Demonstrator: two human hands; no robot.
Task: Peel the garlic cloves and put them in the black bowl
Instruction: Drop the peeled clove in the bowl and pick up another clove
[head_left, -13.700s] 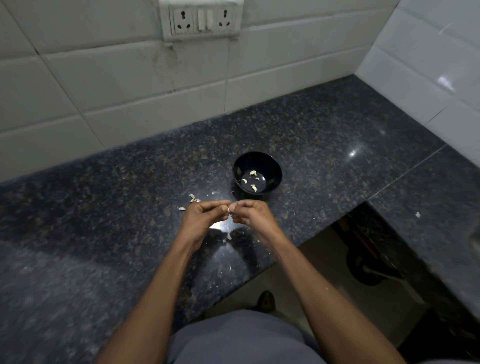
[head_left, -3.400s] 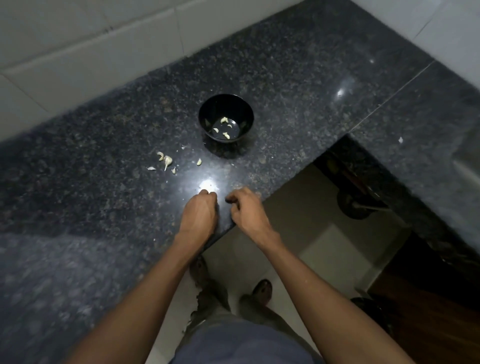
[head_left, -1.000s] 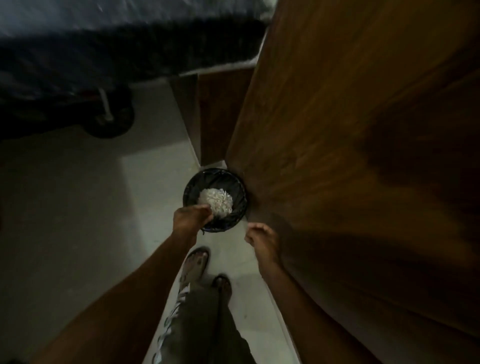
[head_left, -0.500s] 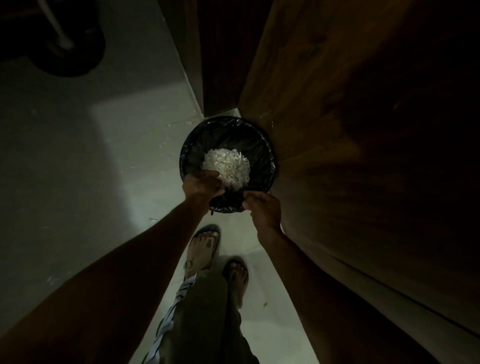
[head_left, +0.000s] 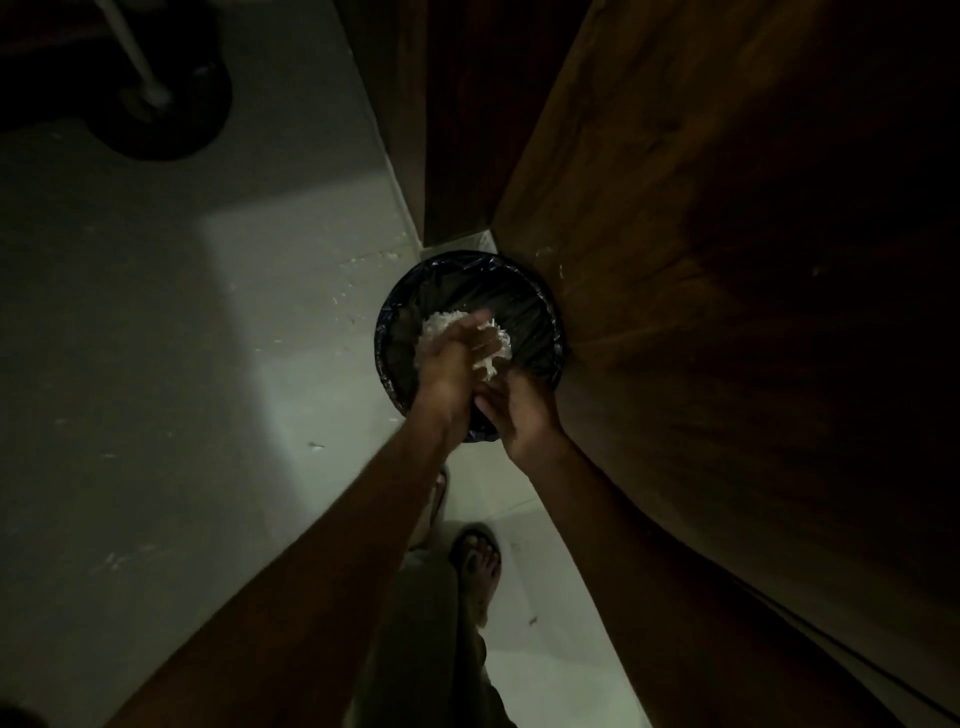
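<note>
Floor (head_left: 156, 364): dim, pale.
Bin (head_left: 540, 312): black-lined, holding white peelings (head_left: 498, 345).
Left hand (head_left: 449, 364): fingers straight, brushing.
Right hand (head_left: 524, 415): grip unclear.
Peelings: likely papery, clingy.

Glossy black plastic bin liner (head_left: 540, 312), grained wooden cabinet (head_left: 727, 208), smooth pale floor (head_left: 156, 364).
</note>
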